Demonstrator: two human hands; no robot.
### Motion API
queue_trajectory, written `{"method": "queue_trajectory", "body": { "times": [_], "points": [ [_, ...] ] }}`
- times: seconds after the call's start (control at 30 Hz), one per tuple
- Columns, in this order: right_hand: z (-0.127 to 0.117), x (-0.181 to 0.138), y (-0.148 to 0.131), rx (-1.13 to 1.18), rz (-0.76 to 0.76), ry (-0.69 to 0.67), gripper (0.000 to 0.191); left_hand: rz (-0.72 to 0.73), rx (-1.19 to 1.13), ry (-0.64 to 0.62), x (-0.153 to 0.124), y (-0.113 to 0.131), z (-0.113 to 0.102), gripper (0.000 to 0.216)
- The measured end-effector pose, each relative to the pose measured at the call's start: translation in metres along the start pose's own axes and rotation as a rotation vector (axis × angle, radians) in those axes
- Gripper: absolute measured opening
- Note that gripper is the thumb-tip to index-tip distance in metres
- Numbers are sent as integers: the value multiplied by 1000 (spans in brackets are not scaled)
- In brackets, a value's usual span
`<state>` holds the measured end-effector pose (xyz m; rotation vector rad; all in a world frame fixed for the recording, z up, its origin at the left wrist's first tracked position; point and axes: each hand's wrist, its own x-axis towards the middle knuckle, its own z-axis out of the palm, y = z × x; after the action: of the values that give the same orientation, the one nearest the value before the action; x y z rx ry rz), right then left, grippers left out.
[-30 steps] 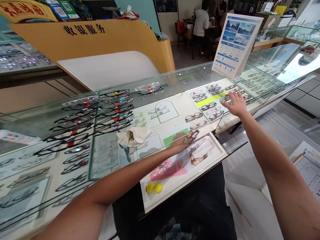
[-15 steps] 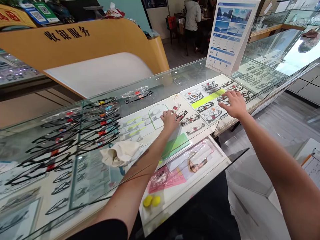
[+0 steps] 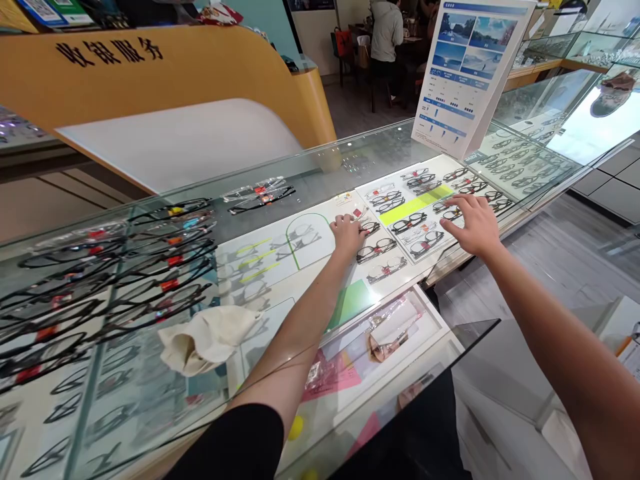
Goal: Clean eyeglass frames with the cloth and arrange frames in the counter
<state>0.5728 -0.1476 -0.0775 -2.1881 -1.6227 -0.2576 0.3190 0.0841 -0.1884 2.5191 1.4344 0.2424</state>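
Observation:
My left hand (image 3: 349,235) is over the glass counter, fingers bent and closed at a dark pair of eyeglasses (image 3: 370,227). The hand hides part of that frame. Just in front of it lie a second dark pair (image 3: 376,249) and a clear-rimmed pair (image 3: 387,269), forming a short column. My right hand (image 3: 474,223) hovers with spread fingers above the right side of a white tray (image 3: 419,259) holding several eyeglasses and a yellow-green strip (image 3: 416,204). Nothing shows in its grasp, and the fingertips are close to a dark pair (image 3: 453,213).
Several dark frames (image 3: 170,283) lie in rows at the left. A crumpled cream cloth (image 3: 207,339) sits on the glass. An upright printed stand (image 3: 463,80) is at the back right. Below the counter, an open drawer (image 3: 443,320) holds plastic packets. A person (image 3: 387,30) is far back.
The view has shifted, so the left frames and cloth appear further left and nearer. My left hand stays at the dark eyeglasses; my right hand remains spread over the tray.

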Motion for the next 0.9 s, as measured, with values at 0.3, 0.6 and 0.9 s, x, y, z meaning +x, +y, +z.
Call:
{"method": "queue_trajectory", "body": {
  "times": [0.3,0.6,0.9],
  "points": [
    [-3,-1,-2,-22,8,-8,58,29,16,-21,3,1,8,26],
    [-2,-1,-1,9,0,19,55,21,-11,-49,2,2,5,19],
    [-4,-2,-2,9,9,9,56,-6,15,-110,5,4,6,16]
  ]
}}
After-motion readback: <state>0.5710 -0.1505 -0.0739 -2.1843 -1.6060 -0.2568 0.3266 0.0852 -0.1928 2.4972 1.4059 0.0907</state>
